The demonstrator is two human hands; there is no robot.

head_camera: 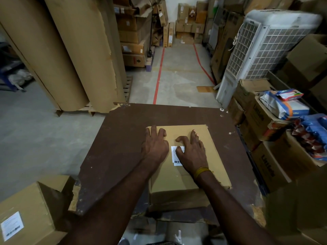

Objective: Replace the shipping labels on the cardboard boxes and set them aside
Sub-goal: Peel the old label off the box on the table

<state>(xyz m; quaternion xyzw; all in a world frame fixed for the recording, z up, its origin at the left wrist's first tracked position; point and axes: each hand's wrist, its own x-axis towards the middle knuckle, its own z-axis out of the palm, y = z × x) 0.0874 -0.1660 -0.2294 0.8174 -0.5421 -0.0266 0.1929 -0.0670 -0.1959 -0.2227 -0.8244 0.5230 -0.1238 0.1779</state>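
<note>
- Right grip [192,152]: fingers spread and bent, tips pressing on the label [177,156], covering its right part; nothing pinched as far as shows.
- Left grip [154,145]: flat, released, bracing the box [185,175] top just left of label.
- Box sits mid desk [113,156]; label near centre of lid, long axis running away from the person, barcode at the near end.
- Right hand nearer, so probably it peels or smooths; the left steadies.

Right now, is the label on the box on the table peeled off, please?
No, the white label lies stuck on the box top under the right hand.
</note>
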